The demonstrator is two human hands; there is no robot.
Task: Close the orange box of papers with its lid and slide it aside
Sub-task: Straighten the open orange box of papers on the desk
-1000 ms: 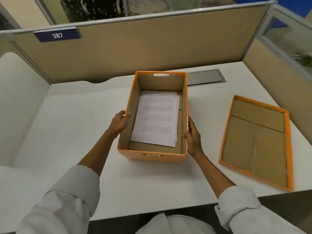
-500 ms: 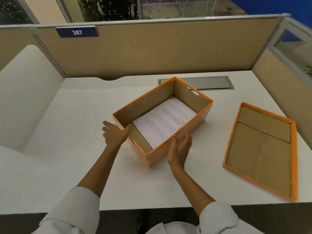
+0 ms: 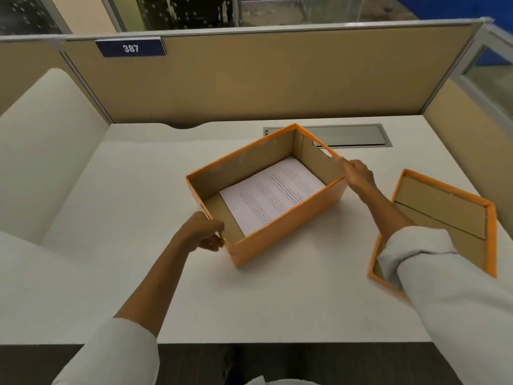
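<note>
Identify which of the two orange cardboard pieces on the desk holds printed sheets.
The deep orange box between both hands holds the papers. The shallow lid, lying upside down at the right, holds nothing.

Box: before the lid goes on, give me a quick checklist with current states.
1. Box open, nothing over the rim: ok.
2. Papers flat inside, below the walls: ok.
3. Lid in reach, on the desk at right, inside facing up: ok, but needs flipping.
4. Left hand at the near corner: ok; grip firmness: cannot tell.
5. Right hand at the far corner, not on the lid: not ok.
6. Box square to the desk edge: not ok, angled.
</note>
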